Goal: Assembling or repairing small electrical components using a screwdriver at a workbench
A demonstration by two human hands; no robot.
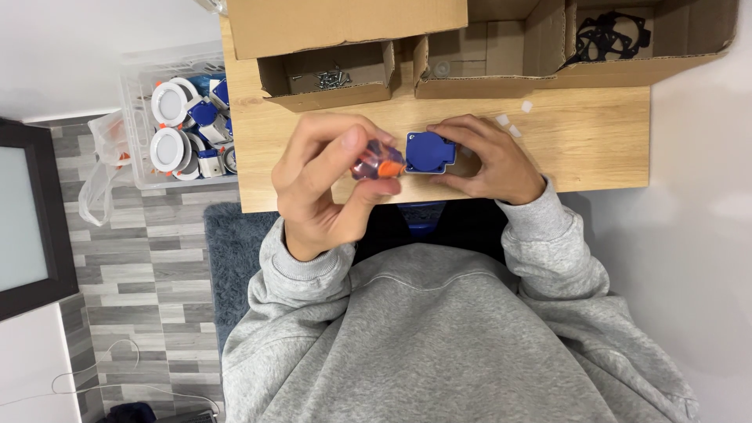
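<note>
My left hand is closed around a screwdriver with an orange and clear purple handle, held just above the near edge of the wooden table. The tool's tip end points at a blue square socket housing, and its shaft is hidden. My right hand grips that housing from the right side, steadying it on the tabletop. Both hands nearly touch each other at the housing.
Open cardboard boxes line the table's far side: one with loose screws, one nearly bare, one with black ring-shaped parts. A clear bin of round white and blue fittings stands on the floor to the left.
</note>
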